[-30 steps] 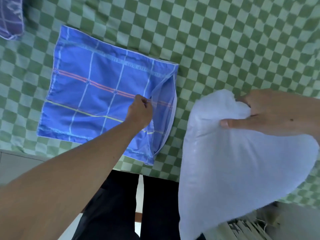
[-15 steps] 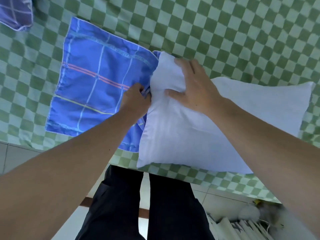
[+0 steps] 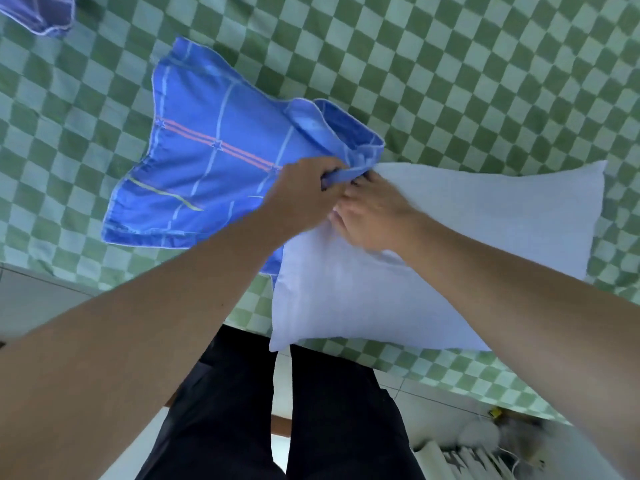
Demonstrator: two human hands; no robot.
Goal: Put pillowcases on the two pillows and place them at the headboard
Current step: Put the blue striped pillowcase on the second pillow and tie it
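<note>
A blue checked pillowcase (image 3: 207, 161) lies on the green checkered bed (image 3: 450, 81), its open end bunched and lifted toward the middle. My left hand (image 3: 304, 192) grips that open edge in a fist. A white pillow (image 3: 467, 254) lies to the right, its left corner at the pillowcase opening. My right hand (image 3: 374, 216) rests on that corner with fingers curled into the pillow, right beside my left hand. How far the corner sits inside the case is hidden by both hands.
A second purple-blue pillowcase or pillow (image 3: 41, 12) shows at the top left corner. The bed's near edge runs along my dark trousers (image 3: 277, 410). Tiled floor (image 3: 34, 299) lies at left, and cluttered white objects (image 3: 485, 448) at bottom right.
The pillow came down from my right hand's lift onto the bed beside the case. My left hand pulled the opening up and rightward, bunching it, and my right hand slid to the pillow's corner.
</note>
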